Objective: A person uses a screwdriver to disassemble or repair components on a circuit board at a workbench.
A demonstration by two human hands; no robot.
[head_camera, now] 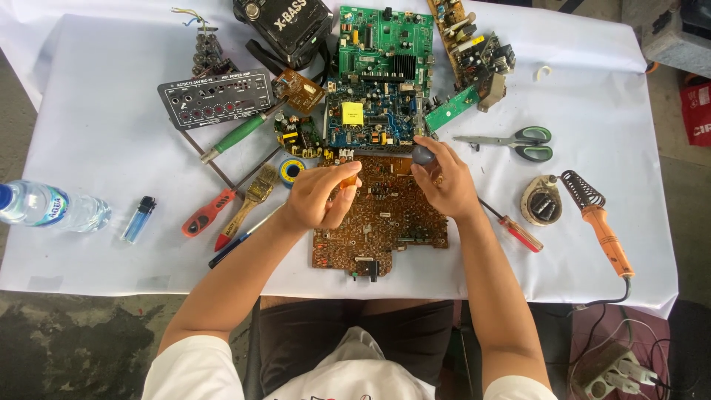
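Note:
A large brown circuit board (385, 226) lies on the white-covered table (111, 133) in front of me. My left hand (318, 196) rests over its left part, fingers pinched on a small orange object (349, 180). My right hand (444, 181) is over the board's upper right corner, closed around a small dark rounded object (422, 154); what that object is I cannot make out. A blue circuit board (370, 122) lies just beyond both hands.
Green boards (385, 44), a black speaker box (285, 26) and a grey panel (215, 96) lie at the back. Screwdrivers (211, 211), a brush (252, 196), a lighter (139, 218) and a bottle (48, 207) lie left; scissors (518, 141), a soldering iron (603, 230) and its stand (541, 200) right.

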